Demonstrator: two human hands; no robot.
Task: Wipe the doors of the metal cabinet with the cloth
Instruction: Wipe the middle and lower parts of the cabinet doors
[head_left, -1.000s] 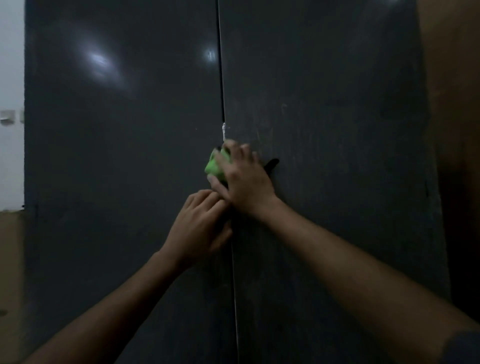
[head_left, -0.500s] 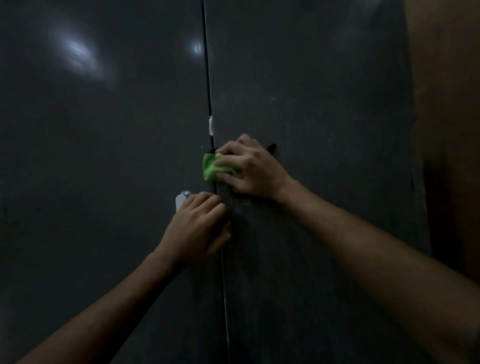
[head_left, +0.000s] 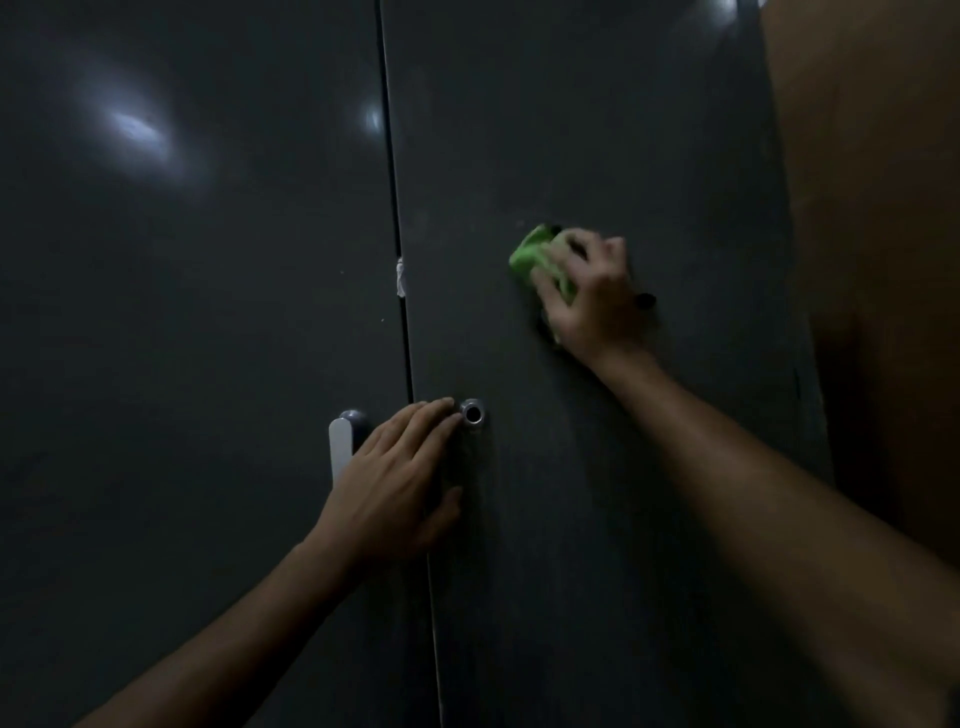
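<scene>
Two dark doors (head_left: 208, 312): right hand (head_left: 592, 296) grips green cloth (head_left: 535, 254), left hand (head_left: 400, 478) pressed flat

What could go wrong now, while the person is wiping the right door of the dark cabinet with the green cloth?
1. The left hand rests flat across the gap between the doors; if a door shifts, fingers might get pinched.
2. The right hand presses the green cloth close to a small dark protrusion on the right door; the cloth could snag on it.
</scene>
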